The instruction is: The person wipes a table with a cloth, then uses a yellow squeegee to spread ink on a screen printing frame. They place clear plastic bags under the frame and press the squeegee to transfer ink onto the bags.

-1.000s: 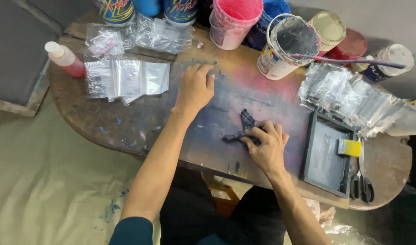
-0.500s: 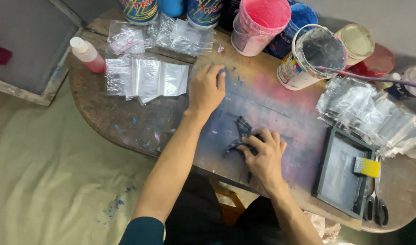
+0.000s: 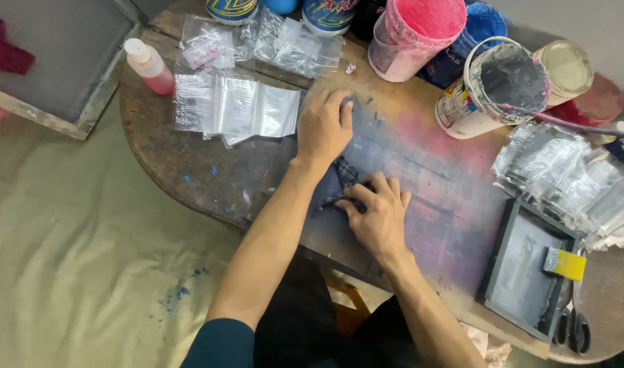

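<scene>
Centre of frame, nearest: right hand (image 3: 379, 212) spread flat, fingers splayed, pressing down on small dark plaid cloth piece (image 3: 340, 180) on paint-stained counter (image 3: 189, 163), gripping nothing; best kept flat with even pressure so cloth does not creep. Just above: left hand (image 3: 324, 127) open, palm down on counter beside cloth's upper edge, holding nothing; good as a brace, should hold steady. Further up: clear plastic bags (image 3: 234, 109) upper left, grey paint bucket (image 3: 492, 85) and pink cup (image 3: 411, 34) top right, well clear.
</scene>
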